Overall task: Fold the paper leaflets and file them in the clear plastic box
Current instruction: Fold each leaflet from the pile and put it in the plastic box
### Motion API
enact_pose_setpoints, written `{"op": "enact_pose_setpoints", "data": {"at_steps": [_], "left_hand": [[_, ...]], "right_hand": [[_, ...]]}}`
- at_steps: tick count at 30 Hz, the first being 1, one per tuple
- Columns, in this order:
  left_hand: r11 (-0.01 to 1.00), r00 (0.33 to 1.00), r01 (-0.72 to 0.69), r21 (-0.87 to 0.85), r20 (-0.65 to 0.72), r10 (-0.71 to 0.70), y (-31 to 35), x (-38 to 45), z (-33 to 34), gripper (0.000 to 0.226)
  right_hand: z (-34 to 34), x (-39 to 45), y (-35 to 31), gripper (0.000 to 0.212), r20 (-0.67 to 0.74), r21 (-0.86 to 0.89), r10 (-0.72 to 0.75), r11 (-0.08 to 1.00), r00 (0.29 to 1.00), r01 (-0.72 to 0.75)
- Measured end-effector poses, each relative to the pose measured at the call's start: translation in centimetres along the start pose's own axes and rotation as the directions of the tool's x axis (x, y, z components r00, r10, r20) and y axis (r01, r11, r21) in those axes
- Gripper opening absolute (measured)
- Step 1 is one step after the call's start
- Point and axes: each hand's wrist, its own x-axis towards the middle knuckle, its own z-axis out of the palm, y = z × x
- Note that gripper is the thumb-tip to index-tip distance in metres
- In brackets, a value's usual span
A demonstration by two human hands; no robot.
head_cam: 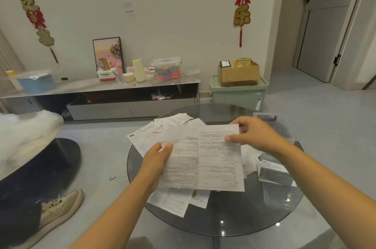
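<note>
Smoked glass forms the round counter [234, 222], over whose middle a printed leaflet [211, 161] is held up by both hands. The sheet's left edge is pinched by the left hand [157, 160], with the thumb laid on the printed face and the fingers hidden behind the paper. Its upper right corner is gripped by the right hand [254, 132], thumb on the front and fingers curled behind. A vertical crease can be seen down the sheet, and its top left portion appears folded over. Beneath it, a loose pile of leaflets [168, 132] is spread from the far edge of the counter to the near edge. By the right edge, the clear plastic box [278, 185] is set, and a few papers are seen at its left end; whether they lie inside it cannot be told. A shoe [59, 210] rests on the floor off the counter's left.
</note>
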Motion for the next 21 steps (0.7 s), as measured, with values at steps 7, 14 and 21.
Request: {"op": "enact_pose_setpoints", "data": {"at_steps": [7,14,21], "left_hand": [[0.978,0.985,0.143,0.153,-0.116,-0.126,-2.8,0.8,1.0,0.019],[0.841,0.999,0.032,0.541,-0.007,-0.033,-4.0,0.6,1.7,0.048],[0.771,0.992,-0.126,0.624,0.102,0.079,-4.4,1.1,2.3,0.063]], "right_hand": [[5.3,-0.1,4.4,0.068,0.124,-0.037,0.197,0.980,0.973,-0.194],[8.0,-0.5,5.2,0.093,0.105,-0.206,0.112,0.975,0.988,-0.088],[8.5,-1.0,5.9,0.087,0.108,-0.380,0.069,0.925,0.992,-0.023]]}}
